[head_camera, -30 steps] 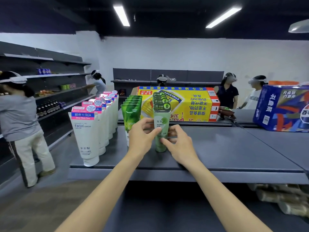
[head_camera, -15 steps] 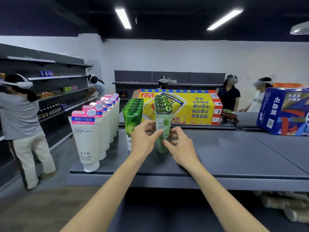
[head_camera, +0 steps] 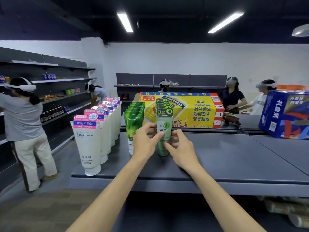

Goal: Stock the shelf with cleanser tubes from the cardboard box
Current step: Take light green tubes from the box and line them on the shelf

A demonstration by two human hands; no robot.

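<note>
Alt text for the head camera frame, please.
Both hands, left hand and right hand, hold the front pale green cleanser tube upright on a grey shelf, beside rows of dark green tubes and white tubes.

white wall [head_camera: 184, 61] | black ceiling [head_camera: 175, 17] | two strip lights [head_camera: 125, 22] | dark wall shelving [head_camera: 50, 77]

Shelf [head_camera: 234, 161]: 3 rows of upright tubes run front to back on its left part. Leftmost row, facial cleanser tubes [head_camera: 87, 144], at the left edge. Middle row, leaf-print tubes [head_camera: 133, 121], just right of it. Right row, seaweed tubes [head_camera: 164, 131], beside the middle row; left hand [head_camera: 144, 143] and right hand [head_camera: 181, 148] flank its front tube, fingers touching it. Behind the rows: printed carton [head_camera: 192, 109]. Far right, well apart: wrapped pack [head_camera: 287, 114].
</note>
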